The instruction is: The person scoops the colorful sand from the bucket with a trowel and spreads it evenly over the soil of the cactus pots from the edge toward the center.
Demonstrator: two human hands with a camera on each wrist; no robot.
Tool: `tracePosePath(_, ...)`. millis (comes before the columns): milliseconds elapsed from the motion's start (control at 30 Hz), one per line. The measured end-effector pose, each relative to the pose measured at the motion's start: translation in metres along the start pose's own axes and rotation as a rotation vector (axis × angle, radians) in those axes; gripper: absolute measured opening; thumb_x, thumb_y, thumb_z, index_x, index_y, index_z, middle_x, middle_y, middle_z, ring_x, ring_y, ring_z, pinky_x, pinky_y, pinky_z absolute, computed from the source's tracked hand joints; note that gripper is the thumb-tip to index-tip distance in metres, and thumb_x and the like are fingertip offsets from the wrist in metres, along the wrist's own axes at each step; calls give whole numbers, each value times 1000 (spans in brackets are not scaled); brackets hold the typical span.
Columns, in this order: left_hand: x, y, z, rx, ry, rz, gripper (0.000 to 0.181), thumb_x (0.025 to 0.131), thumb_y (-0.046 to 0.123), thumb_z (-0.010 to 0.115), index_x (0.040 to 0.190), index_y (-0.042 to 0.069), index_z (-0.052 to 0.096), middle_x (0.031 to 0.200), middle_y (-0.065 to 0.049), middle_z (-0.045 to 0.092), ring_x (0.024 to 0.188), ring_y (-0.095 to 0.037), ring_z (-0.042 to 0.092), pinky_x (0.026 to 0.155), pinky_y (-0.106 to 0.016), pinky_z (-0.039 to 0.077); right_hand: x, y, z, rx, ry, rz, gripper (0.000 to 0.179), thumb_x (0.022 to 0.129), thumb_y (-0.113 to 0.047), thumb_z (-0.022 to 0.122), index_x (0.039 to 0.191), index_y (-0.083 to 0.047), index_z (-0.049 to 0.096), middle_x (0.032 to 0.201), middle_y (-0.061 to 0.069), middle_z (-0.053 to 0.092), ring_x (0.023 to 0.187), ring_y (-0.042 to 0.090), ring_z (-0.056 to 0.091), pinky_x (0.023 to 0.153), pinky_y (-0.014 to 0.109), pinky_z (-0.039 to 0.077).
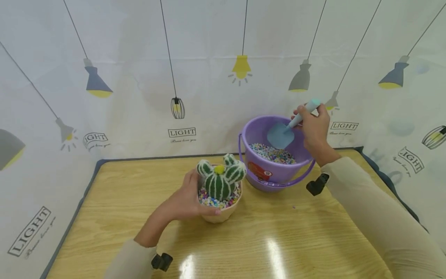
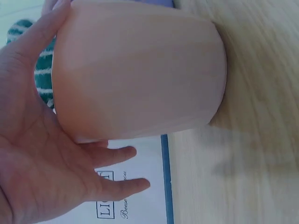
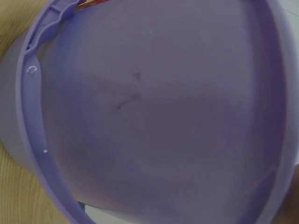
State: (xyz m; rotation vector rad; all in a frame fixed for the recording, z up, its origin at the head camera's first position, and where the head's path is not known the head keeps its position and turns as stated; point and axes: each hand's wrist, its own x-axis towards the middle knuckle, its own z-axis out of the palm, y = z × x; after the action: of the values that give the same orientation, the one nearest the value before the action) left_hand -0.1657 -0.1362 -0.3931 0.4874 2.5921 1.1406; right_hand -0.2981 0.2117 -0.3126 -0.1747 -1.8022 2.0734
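A crocheted-looking green and white cactus (image 1: 219,187) with a yellow tuft stands in a pale peach flower pot (image 1: 220,217), colourful pebbles around its base. My left hand (image 1: 182,199) grips this pot by its rim, thumb at the front; in the left wrist view two fingers stick out past the pot's wall. A light blue toy shovel (image 1: 280,136) is in my right hand (image 1: 315,128), held by the handle, blade pointing down inside a purple bucket (image 1: 285,173) just above more coloured pebbles (image 1: 271,153). The bucket's outer wall (image 3: 154,121) fills the right wrist view, hiding the shovel.
The bucket's purple carrying handle (image 1: 299,179) hangs down at its front. One tiny pebble (image 1: 294,207) lies on the wooden table (image 1: 139,186). A white cloth with printed lamps (image 1: 209,89) hangs behind the table and along both sides.
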Motion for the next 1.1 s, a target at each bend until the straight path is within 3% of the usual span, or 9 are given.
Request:
tracePosePath(167, 10, -5, -8, -46, -64, 51, 119, 65, 46, 87, 150, 5, 14, 143, -22, 23, 130, -34, 32, 111, -54, 31, 4, 9, 0, -59, 10, 35, 13, 94, -14, 64, 101, -11, 55, 88, 2, 66, 77, 14, 68, 69, 27, 58)
tracePosePath(333, 19, -9, -15, -49, -124, 73, 122, 64, 44, 88, 151, 3, 13, 145, -23, 24, 134, -37, 29, 114, -56, 26, 5, 17, -2, -129, 5, 83, 14, 93, -15, 65, 103, -13, 55, 93, 1, 62, 76, 9, 65, 72, 26, 56)
tracePosePath(567, 22, -9, -22, -86, -180, 48, 120, 65, 39, 88, 149, -3, 14, 145, -25, 25, 135, -40, 31, 114, -55, 25, 7, 23, -1, -265, -109, 142, 18, 98, -23, 57, 112, -15, 49, 106, 0, 55, 110, 28, 59, 92, 40, 52)
tracePosePath(667, 20, -8, -20, -101, -169, 44, 122, 65, 39, 87, 151, -1, 10, 146, -24, 22, 136, -39, 29, 115, -55, 24, 7, 25, 1, -286, -142, 136, 16, 99, -24, 55, 110, -15, 48, 107, 1, 55, 117, 31, 55, 92, 39, 52)
tracePosePath(833, 13, -4, -11, -76, -95, 11, 126, 67, 42, 84, 154, 4, 2, 153, -22, 11, 139, -38, 25, 116, -54, 23, 6, 25, 2, -313, -170, 115, 13, 100, -23, 54, 109, -15, 48, 103, 1, 59, 110, 25, 57, 82, 30, 54)
tracePosePath(933, 9, -2, -5, -29, -43, -12, 129, 68, 50, 84, 156, 6, -1, 157, -21, 5, 140, -38, 26, 115, -52, 26, 5, 25, 2, -410, -211, 81, 18, 102, -25, 50, 114, -12, 46, 106, 5, 61, 108, 23, 57, 82, 30, 52)
tracePosePath(1100, 7, 0, 0, 6, 8, -30, 135, 63, 56, 85, 156, 9, -1, 157, -20, 10, 137, -35, 34, 112, -48, 33, 3, 25, 2, -577, -297, 3, 26, 104, -26, 43, 120, -5, 42, 115, 17, 61, 106, 26, 57, 81, 28, 47)
